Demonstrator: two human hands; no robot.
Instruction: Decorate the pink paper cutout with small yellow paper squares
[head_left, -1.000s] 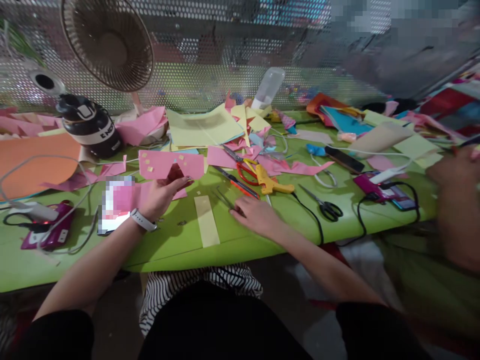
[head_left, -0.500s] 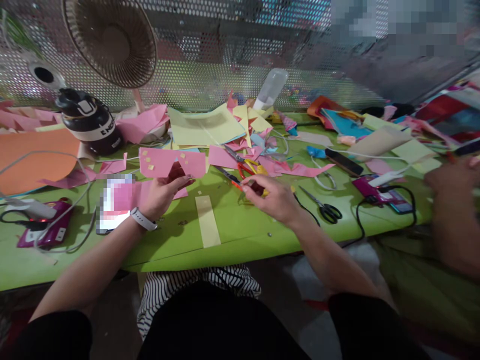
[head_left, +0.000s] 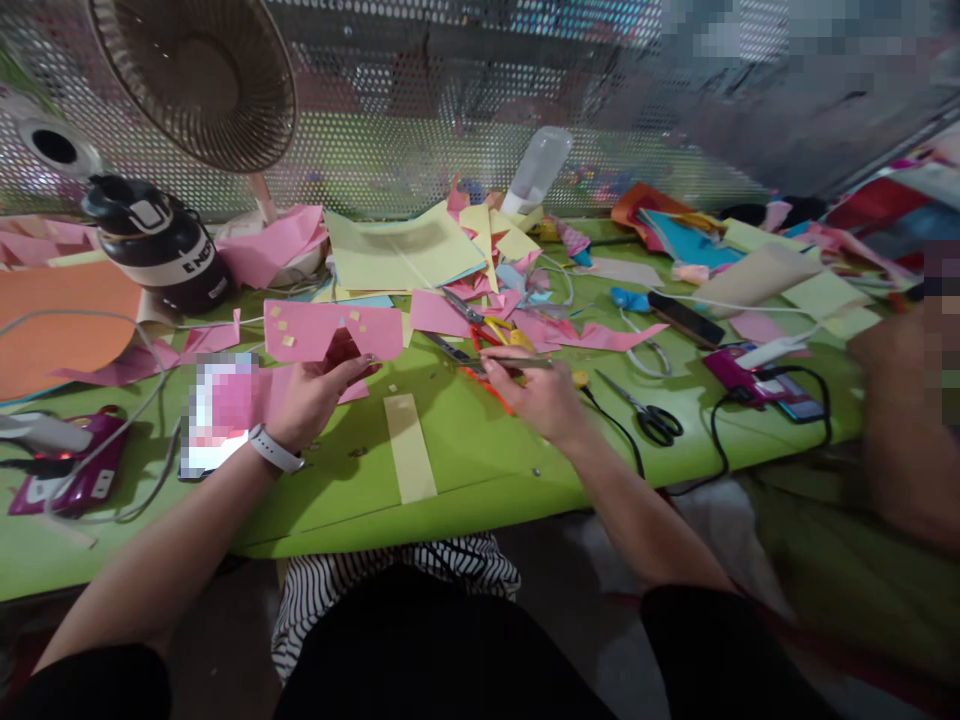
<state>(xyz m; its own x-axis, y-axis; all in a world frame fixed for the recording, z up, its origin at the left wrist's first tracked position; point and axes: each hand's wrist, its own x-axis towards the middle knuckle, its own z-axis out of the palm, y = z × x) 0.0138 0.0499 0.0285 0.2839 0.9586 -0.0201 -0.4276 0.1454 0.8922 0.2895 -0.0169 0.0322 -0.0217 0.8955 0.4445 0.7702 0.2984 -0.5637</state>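
My left hand (head_left: 319, 400), with a white band on its wrist, grips a pink paper strip (head_left: 300, 330) raised over the table. Small pale yellow squares are stuck on the strip, and a notch shows in its lower edge. My right hand (head_left: 536, 395) is closed on a slim grey tool that looks like tweezers (head_left: 525, 362), held nearly level. Beneath and behind its fingers lie scissors with orange handles (head_left: 491, 388) and a yellow-handled tool (head_left: 501, 330). A pale yellow strip (head_left: 410, 450) lies flat between my hands.
A phone (head_left: 217, 415) lies left, near a purple power bank (head_left: 75, 475). Black scissors (head_left: 649, 415) and another power bank (head_left: 739, 378) sit right. Paper scraps, a black bottle (head_left: 165, 245) and a fan (head_left: 202, 85) stand behind. Another person's arm (head_left: 907, 420) is at far right.
My right hand has shifted slightly right, and the tweezers now show in its fingers. My left hand keeps holding the pink strip. The whole view has shifted a little.
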